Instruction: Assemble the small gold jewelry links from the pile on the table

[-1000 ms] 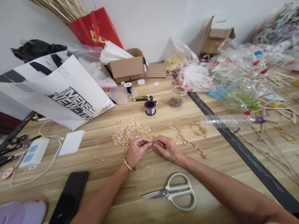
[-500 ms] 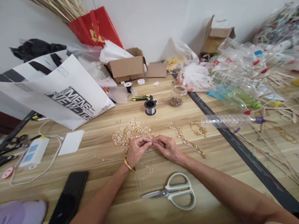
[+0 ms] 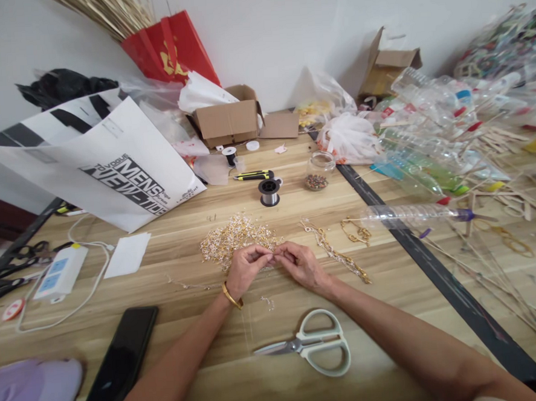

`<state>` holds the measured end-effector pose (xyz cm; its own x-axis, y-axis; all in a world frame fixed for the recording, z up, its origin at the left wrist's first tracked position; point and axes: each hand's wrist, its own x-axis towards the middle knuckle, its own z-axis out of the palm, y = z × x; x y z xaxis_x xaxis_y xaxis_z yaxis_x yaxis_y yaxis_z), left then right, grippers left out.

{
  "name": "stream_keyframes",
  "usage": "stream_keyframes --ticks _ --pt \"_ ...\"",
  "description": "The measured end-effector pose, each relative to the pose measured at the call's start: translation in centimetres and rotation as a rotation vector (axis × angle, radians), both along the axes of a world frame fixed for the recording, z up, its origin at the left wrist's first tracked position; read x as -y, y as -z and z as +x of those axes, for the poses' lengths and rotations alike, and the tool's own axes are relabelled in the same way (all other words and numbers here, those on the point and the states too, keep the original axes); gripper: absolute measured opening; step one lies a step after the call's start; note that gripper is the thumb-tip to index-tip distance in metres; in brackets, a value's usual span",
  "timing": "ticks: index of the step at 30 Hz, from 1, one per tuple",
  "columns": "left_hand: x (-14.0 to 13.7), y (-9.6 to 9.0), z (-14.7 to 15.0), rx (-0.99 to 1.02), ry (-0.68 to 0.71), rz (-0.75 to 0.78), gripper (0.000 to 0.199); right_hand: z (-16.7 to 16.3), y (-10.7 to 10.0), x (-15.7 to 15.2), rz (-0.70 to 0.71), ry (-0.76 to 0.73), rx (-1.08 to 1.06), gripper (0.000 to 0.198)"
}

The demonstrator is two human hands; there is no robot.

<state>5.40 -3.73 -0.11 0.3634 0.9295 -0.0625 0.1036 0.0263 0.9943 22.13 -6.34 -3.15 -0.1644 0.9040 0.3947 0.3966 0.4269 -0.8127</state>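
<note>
My left hand [image 3: 247, 268] and my right hand [image 3: 300, 264] meet fingertip to fingertip at the near edge of a pile of gold and clear beads [image 3: 234, 236]. Both are closed in a pinch; what lies between the fingers is too small to make out. A thin beaded strand [image 3: 186, 284] stretches on the table left of my left wrist. Below the hands lie a few clear beads [image 3: 268, 302] and white-handled scissors [image 3: 310, 343]. Gold and silver bead strands [image 3: 339, 253] rest right of my right hand, with a gold beaded loop [image 3: 358, 231] beyond.
Behind the beads stand a wire spool [image 3: 269, 192], a yellow-black cutter [image 3: 254, 175] and a glass jar of beads [image 3: 316, 176]. A phone [image 3: 118, 361] and a power strip [image 3: 61, 273] lie left. Plastic bottles [image 3: 429, 160] and sticks crowd the right, past a dark strip [image 3: 416, 246].
Almost nothing differs. Both hands keep the same pinch in the same spot over the table.
</note>
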Motion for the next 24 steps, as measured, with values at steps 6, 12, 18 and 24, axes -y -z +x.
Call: stream_keyframes --ticks 6,12,18,24 --pt "-0.04 0.13 0.03 0.006 -0.002 0.029 0.023 -0.02 0.14 -0.02 0.057 0.004 0.028 0.015" --pt "-0.10 0.25 -0.01 0.014 -0.003 0.015 0.021 0.03 -0.15 0.11 0.080 -0.013 0.061 0.015" --pt "-0.12 0.03 0.01 0.000 0.017 -0.014 0.021 -0.03 -0.29 0.29 0.085 -0.034 0.088 0.013" --pt "-0.01 -0.18 0.06 0.022 0.011 -0.065 0.021 0.02 -0.52 0.31 0.024 -0.031 0.055 0.010"
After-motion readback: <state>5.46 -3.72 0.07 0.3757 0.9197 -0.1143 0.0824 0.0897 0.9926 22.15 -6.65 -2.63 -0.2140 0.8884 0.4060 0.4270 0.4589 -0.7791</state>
